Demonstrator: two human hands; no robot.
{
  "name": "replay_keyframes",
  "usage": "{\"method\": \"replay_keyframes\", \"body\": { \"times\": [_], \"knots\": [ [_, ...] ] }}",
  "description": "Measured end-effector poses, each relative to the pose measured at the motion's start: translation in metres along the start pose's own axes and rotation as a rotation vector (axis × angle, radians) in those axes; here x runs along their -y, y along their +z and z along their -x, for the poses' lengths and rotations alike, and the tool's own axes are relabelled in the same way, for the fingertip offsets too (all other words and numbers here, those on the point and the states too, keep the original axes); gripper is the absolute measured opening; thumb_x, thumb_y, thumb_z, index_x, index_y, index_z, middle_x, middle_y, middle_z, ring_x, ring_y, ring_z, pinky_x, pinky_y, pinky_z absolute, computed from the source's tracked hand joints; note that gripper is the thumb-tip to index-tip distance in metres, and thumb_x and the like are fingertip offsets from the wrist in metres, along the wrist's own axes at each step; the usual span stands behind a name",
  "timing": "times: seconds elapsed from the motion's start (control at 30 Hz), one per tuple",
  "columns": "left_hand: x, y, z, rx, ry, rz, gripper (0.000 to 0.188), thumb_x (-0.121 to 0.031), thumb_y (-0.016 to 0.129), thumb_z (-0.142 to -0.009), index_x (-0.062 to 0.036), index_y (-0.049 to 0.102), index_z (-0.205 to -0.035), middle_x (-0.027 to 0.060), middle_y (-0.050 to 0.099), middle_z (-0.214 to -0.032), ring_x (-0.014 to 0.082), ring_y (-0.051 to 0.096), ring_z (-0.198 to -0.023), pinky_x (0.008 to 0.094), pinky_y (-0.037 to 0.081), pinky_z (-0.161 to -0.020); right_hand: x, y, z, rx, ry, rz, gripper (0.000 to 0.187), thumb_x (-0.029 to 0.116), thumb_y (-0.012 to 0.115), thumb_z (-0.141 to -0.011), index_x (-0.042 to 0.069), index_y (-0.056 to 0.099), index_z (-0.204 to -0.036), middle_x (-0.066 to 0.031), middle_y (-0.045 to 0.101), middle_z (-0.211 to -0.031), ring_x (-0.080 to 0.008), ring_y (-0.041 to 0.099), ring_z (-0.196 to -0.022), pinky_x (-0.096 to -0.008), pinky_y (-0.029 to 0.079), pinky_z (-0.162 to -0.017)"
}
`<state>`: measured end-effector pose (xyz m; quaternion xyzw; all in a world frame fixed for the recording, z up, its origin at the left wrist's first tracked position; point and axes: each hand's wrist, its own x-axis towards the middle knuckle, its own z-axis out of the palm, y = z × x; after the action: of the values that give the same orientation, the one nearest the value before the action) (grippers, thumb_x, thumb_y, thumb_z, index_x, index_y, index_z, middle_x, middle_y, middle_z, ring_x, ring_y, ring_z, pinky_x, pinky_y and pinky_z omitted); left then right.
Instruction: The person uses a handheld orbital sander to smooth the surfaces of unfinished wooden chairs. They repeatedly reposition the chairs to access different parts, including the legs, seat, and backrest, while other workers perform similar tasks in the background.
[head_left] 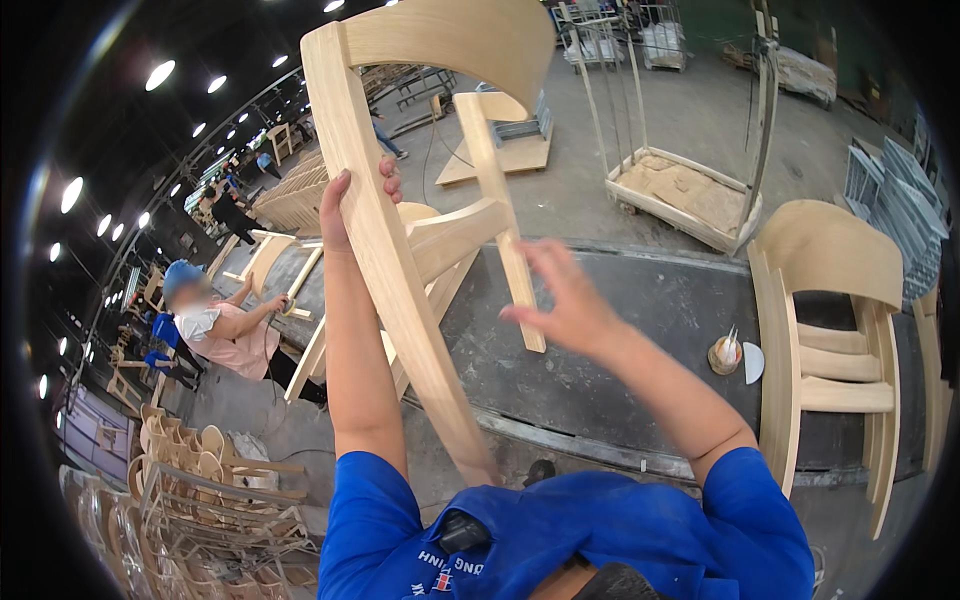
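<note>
A pale wooden chair frame (pixel 385 260) stands tilted in front of me, its curved backrest (pixel 460 40) at the top. My left hand (pixel 340 215) is closed around its near leg, below the backrest, thumb on one side and fingertips on the other. Slightly blurred, my right hand (pixel 565 305) is raised beside the frame's far leg (pixel 505 220). Its fingers are spread and it holds nothing; whether a fingertip touches that leg, I cannot tell. Crosspieces join the two sides of the frame. Part of the lower frame is hidden behind the near leg.
On the dark work table (pixel 640 340) stand a small pot (pixel 725 355) with sticks in it and a white half-round piece (pixel 754 363). Another chair frame (pixel 840 250) is at the right. A co-worker (pixel 215 320) handles a frame at the left. Beyond is a wheeled cart (pixel 690 225).
</note>
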<state>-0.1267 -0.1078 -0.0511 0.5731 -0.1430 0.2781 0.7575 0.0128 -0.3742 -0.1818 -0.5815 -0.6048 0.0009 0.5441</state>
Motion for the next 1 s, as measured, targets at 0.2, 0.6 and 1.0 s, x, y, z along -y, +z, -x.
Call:
{"method": "replay_keyframes", "body": {
  "times": [0.2,0.6,1.0],
  "knots": [
    [-0.020,-0.028,0.034,0.118,-0.059,0.049,0.056,-0.038,0.052,-0.088,0.0020,0.041,-0.125,0.0151,0.051,-0.097,0.0209,0.053,-0.081,0.0321,0.050,-0.075,0.022,-0.113,-0.082,-0.573,-0.357,0.491,0.083,0.040,0.080,-0.073,0.007,0.042,-0.139,-0.0206,0.039,-0.142,-0.0351,0.033,-0.136,-0.0435,0.032,-0.109],
    [0.098,0.035,0.159,-0.612,0.498,-1.082,0.014,-0.011,0.067,-0.086,-0.0007,0.062,-0.094,0.0052,0.062,-0.087,0.0115,0.057,-0.085,0.0237,0.046,-0.073,0.065,-0.204,-0.132,-0.196,-0.368,0.448,0.045,0.017,0.077,-0.078,-0.001,0.062,-0.117,-0.0047,0.068,-0.099,-0.0110,0.062,-0.090,-0.0254,0.048,-0.082],
    [0.228,-0.023,0.056,-0.693,0.058,-0.092,0.048,-0.018,0.061,-0.094,-0.0027,0.039,-0.134,0.0104,0.049,-0.131,0.0201,0.048,-0.120,0.0379,0.040,-0.101,0.097,-0.188,-0.058,-0.468,-0.411,0.433,0.028,0.008,0.073,-0.084,-0.006,0.064,-0.107,-0.0039,0.066,-0.094,-0.0096,0.059,-0.084,-0.0225,0.047,-0.079]
  ]
}}
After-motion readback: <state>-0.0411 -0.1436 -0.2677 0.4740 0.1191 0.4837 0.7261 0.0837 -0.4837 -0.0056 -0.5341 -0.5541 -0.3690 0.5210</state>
